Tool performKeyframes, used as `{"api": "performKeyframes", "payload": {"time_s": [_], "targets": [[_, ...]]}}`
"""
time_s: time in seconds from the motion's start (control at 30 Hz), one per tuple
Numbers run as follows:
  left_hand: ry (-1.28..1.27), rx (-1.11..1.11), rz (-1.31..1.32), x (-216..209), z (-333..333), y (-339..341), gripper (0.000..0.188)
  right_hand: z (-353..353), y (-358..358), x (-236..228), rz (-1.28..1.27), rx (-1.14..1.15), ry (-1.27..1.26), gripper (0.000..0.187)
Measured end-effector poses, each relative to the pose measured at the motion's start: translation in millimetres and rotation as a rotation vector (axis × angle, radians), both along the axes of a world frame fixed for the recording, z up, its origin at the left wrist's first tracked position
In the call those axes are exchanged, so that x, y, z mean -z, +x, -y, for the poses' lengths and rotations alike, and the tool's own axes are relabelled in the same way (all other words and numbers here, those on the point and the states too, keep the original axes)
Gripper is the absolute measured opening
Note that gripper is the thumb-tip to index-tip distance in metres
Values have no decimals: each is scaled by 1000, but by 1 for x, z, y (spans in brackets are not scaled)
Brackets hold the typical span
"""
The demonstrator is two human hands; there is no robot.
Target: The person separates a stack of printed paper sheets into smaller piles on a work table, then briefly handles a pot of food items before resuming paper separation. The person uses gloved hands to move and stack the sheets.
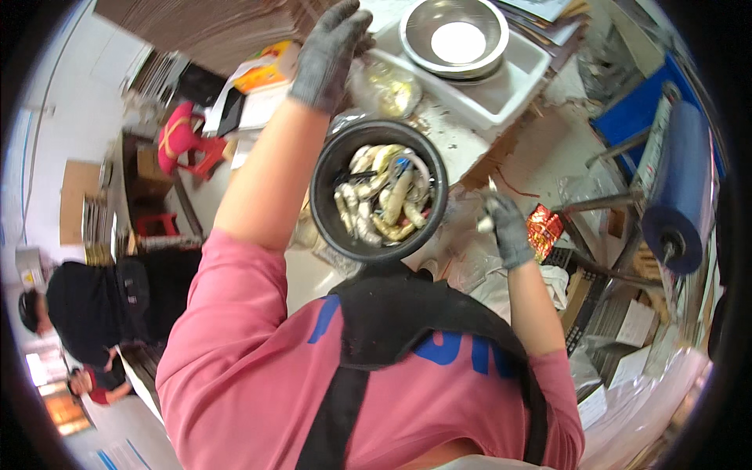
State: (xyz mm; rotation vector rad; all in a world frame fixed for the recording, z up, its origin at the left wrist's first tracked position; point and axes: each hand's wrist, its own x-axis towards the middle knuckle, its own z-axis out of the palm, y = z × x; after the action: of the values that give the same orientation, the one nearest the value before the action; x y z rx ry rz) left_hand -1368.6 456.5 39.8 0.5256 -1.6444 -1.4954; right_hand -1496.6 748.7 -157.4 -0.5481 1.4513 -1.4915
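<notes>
gap right of black bowl (384, 252), tray (513, 78) blocking ahead

Left glove (323, 69): grey. Right glove (509, 231): grey. Basin (326, 207): black. Shrimp-like pieces (398, 196): pale yellow to grey; a blue patch (403, 163) shows among them. Bowl (427, 30): silver. Tray (509, 106): white. Packet (542, 232): red, gold-patterned. Roll (680, 184): deep blue. Shirt (439, 403): pink, blue lettering (435, 349).

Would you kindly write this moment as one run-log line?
left hand near clear bag | right hand seemingly gripping pale item | black bowl holds pale pieces | nearby: metal bowl, white tray
</notes>
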Motion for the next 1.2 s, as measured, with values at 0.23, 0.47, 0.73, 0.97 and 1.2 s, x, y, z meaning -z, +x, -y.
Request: {"api": "performKeyframes", "payload": {"time_s": [0.23,0.47,0.73,0.97,1.2], "targets": [[408,-83,551,57,-169,175,37,165,-18,-33,-558,-477,250,39],[892,-435,249,131,-211,186,45,210,-5,-14,-122,-632,197,29],[947,-425,310,153,-205,180,29,145,-12,-9,-8,-481,126,29],[968,-292,445,152,-258,194,36,49,-17,-6,304,-344,129,31],[976,-379,92,178,-321,234,23,0,33,3,447,-565,125,48]]}}
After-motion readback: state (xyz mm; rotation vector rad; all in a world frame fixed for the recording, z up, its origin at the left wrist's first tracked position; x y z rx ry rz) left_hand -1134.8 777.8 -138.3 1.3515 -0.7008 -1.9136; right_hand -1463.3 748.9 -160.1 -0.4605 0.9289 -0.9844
